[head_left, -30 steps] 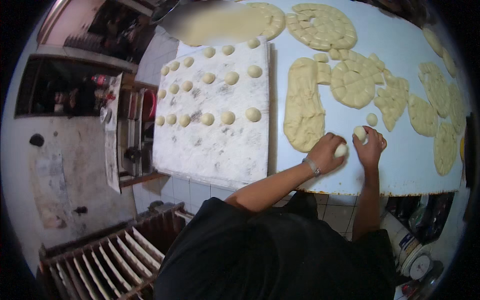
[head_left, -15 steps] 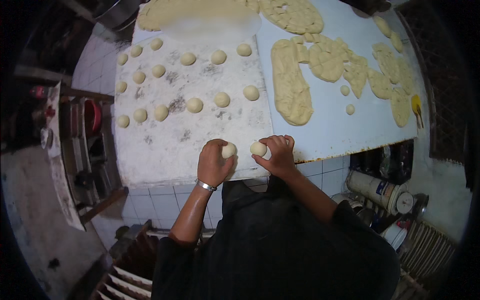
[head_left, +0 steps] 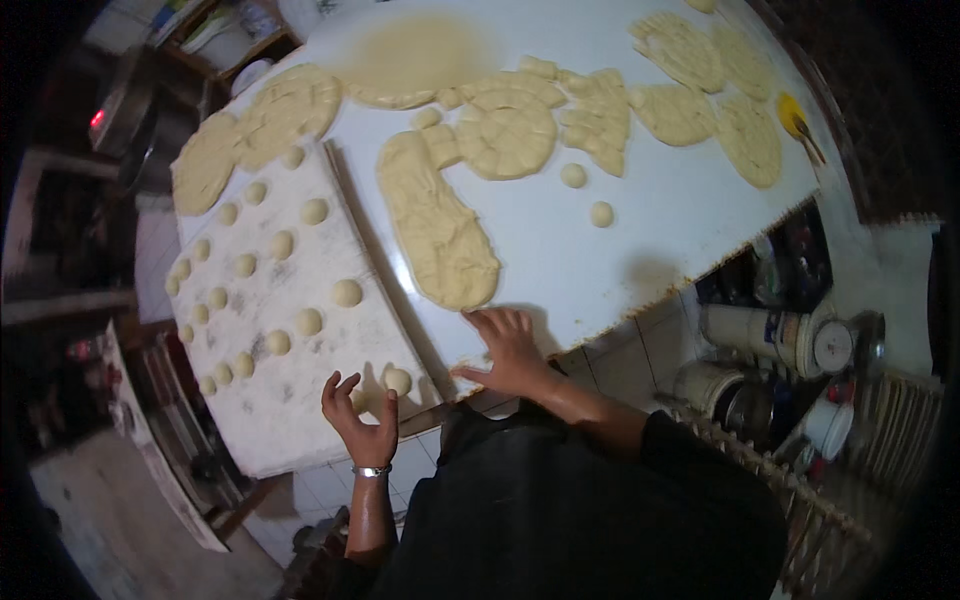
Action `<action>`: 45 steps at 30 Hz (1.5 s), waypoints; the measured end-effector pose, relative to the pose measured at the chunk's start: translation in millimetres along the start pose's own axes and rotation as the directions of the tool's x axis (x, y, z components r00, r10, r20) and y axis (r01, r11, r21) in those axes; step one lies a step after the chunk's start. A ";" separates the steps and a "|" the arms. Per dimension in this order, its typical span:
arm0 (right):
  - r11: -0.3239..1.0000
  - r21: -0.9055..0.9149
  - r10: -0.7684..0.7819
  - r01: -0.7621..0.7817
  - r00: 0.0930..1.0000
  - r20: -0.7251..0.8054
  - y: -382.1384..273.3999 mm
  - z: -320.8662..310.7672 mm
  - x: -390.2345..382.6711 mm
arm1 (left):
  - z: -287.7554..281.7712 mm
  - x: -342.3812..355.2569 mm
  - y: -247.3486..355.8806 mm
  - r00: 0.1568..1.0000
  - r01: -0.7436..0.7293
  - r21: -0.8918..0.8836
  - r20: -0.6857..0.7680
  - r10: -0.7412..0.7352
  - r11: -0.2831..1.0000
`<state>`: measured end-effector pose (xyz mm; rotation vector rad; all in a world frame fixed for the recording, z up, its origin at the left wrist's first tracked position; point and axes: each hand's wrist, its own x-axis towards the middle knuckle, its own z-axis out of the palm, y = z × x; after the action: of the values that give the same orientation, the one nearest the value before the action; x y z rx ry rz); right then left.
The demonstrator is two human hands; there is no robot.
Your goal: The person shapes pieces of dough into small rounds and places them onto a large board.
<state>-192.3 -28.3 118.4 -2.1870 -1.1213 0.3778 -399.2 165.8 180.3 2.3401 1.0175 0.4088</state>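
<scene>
My left hand (head_left: 362, 428), with a metal bracelet at the wrist, is open over the near edge of a floury white board (head_left: 300, 420). Its fingers are apart around a partly hidden dough ball (head_left: 359, 401); whether they touch it I cannot tell. Just right of the thumb sits another dough ball (head_left: 398, 381). My right hand (head_left: 512, 352) is open and empty, fingers spread, at the near edge of the pale table (head_left: 560, 270). Its fingertips lie close by the rounded end of a long dough slab (head_left: 440, 250). Several more dough balls (head_left: 308, 321) stand in rows on the board.
Flattened, cut dough pieces (head_left: 508, 140) lie farther back. Two loose dough balls rest on the table, one being the nearer ball (head_left: 601, 214). A yellow tool (head_left: 793, 118) lies at the far right edge. Below right are a white bucket (head_left: 755, 330) and pots; shelving (head_left: 165, 430) stands left.
The view has turned rightward. My right hand has let go of its dough ball and moved right, toward the long slab. The left fingers have spread from around their ball.
</scene>
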 end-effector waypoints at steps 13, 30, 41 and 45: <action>0.809 -0.238 0.471 -0.538 0.835 -0.286 284.1 -141.1 32.3 | 333.2 190.0 266.2 0.860 -0.261 -0.185 0.401 0.315 0.947; 0.834 0.037 -0.524 0.551 0.768 0.368 -95.4 55.6 90.5 | -65.6 17.6 -91.2 0.954 -0.009 0.098 0.298 -0.021 0.995; 0.956 -0.210 -0.212 0.204 0.977 -0.019 -122.6 66.8 141.7 | -80.6 103.0 -134.1 0.950 -0.186 -0.116 0.234 0.209 0.976; 0.969 -0.246 -0.015 0.004 0.999 -0.041 -131.4 78.6 194.7 | -77.6 176.1 -126.7 0.948 -0.271 -0.046 0.162 0.275 0.962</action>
<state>-198.4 216.8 152.7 -2.3907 -1.2093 0.1954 -391.3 396.0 177.3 2.4545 0.6089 0.3192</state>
